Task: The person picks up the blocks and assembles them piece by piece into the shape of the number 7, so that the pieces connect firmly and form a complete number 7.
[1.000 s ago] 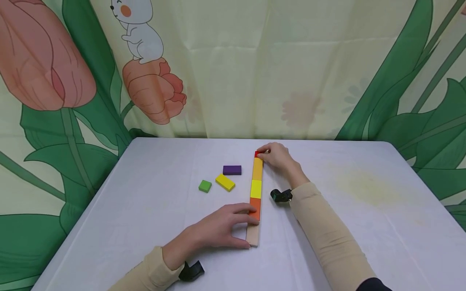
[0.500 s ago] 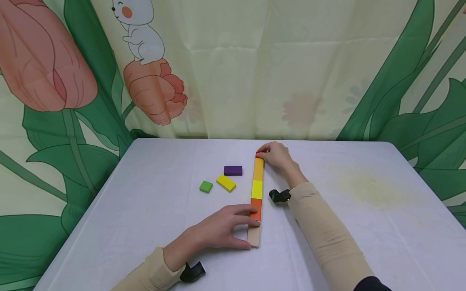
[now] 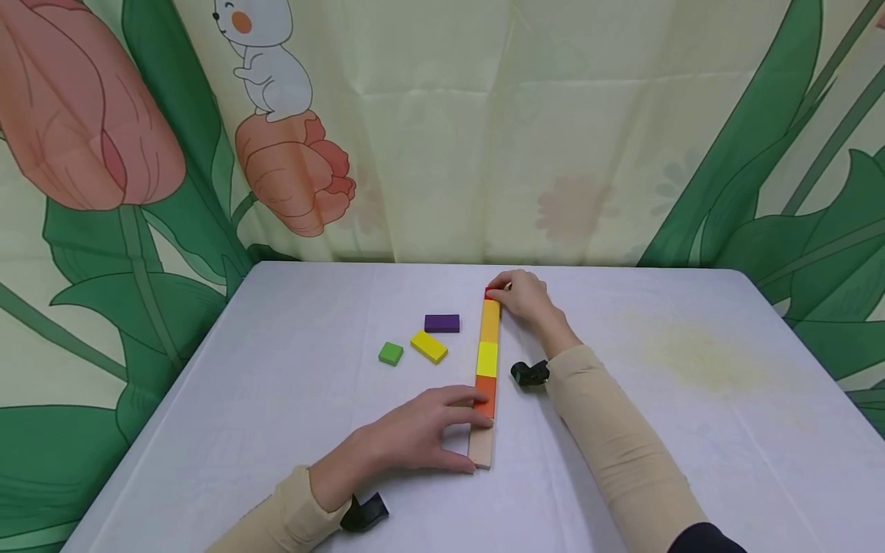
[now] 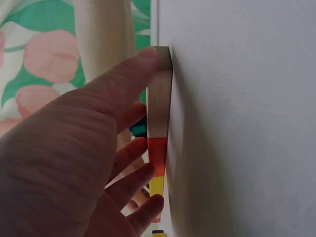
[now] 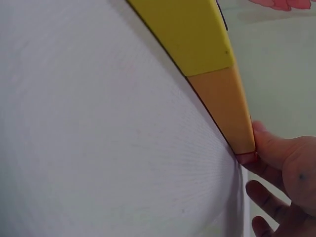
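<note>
A straight row of blocks lies on the table, running away from me. From near to far come a plain wooden block [image 3: 481, 449], an orange block [image 3: 485, 388], a yellow block [image 3: 487, 359], a yellow-orange block [image 3: 490, 322] and a small red block [image 3: 488, 293]. My left hand [image 3: 425, 430] holds the near end of the row. Its thumb [image 4: 136, 69] is at the wooden block's near end, while its fingers reach over the wooden and orange blocks. My right hand [image 3: 528, 299] pinches the red block at the far end between thumb and finger.
Left of the row lie a purple block [image 3: 442, 323], another yellow block [image 3: 429, 347] and a green block [image 3: 390, 353]. The white-covered table [image 3: 657, 415] ends just past the red block. A printed curtain [image 3: 442, 153] hangs behind it.
Both hands keep their places on the row, and the blocks stay aligned. The right forearm has shifted very slightly to the left.
</note>
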`<state>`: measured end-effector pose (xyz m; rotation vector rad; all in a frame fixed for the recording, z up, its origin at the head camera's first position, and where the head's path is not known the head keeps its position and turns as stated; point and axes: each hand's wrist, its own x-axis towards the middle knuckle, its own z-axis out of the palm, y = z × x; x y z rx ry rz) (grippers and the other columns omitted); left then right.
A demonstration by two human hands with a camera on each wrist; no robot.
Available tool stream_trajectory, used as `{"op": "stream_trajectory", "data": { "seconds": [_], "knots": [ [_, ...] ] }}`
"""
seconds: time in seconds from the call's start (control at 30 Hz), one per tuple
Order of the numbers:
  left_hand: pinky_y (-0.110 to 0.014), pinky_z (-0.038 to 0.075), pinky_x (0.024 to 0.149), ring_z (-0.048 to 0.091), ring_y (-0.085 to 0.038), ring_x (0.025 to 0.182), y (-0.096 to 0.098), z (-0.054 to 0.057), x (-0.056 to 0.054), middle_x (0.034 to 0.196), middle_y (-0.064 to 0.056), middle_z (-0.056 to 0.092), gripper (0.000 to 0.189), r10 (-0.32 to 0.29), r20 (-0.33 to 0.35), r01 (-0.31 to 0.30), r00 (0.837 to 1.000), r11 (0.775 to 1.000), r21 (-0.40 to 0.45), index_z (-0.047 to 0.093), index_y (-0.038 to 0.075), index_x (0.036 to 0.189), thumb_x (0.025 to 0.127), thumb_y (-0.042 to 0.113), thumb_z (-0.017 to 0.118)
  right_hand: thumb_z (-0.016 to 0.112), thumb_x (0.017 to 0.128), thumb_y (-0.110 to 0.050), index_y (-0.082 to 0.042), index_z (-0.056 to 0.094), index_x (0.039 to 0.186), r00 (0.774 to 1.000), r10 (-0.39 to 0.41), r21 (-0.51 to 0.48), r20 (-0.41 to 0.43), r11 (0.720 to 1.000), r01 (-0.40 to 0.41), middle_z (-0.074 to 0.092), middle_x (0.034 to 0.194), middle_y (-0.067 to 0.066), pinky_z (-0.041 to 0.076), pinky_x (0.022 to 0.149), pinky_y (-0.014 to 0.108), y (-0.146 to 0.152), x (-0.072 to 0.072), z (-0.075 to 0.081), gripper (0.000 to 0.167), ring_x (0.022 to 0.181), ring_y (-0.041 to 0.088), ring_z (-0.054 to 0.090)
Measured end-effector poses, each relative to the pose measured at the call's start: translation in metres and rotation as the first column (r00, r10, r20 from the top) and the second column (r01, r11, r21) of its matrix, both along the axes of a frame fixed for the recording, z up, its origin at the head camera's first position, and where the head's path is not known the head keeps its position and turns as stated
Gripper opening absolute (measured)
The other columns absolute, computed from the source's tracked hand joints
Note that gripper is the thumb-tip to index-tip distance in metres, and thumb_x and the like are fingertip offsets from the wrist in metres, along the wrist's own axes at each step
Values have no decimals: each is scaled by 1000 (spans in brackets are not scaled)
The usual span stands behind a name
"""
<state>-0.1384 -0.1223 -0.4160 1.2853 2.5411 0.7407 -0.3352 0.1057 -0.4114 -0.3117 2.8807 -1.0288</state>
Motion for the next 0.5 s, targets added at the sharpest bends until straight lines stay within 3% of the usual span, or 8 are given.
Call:
{"op": "stream_trajectory", "data": {
  "seconds": [0.13, 0.23, 0.5],
  "knots": [
    [-34, 38, 111, 43, -16, 136, -2, 5, -3, 147, 2, 49, 50, 19, 20, -19, 1000, 1000, 13, 66, 26, 135, 88, 40, 79, 68, 98, -26, -12, 77, 112, 1000, 14, 5, -10, 1000, -14, 69, 103, 6, 32, 99, 50, 1, 1, 0, 21, 97, 28, 55],
    [-33, 39, 110, 44, -14, 135, -4, 11, -9, 146, 5, 49, 48, 79, 36, -79, 996, 997, 12, 65, 27, 135, 90, 38, 78, 68, 98, -25, -12, 77, 112, 1000, 18, 0, -10, 1000, -18, 69, 102, 6, 32, 99, 50, 1, 1, 1, 21, 96, 28, 55],
    [-39, 44, 106, 50, -20, 129, -14, 20, -44, 138, -1, 55, 47, 243, 1, -241, 970, 964, 109, 63, 15, 136, 92, 26, 76, 67, 99, -24, -14, 76, 115, 1000, -5, 4, 28, 1000, 5, 67, 104, 5, 37, 94, 49, 1, 3, 2, 21, 99, 27, 54]
  ]
}}
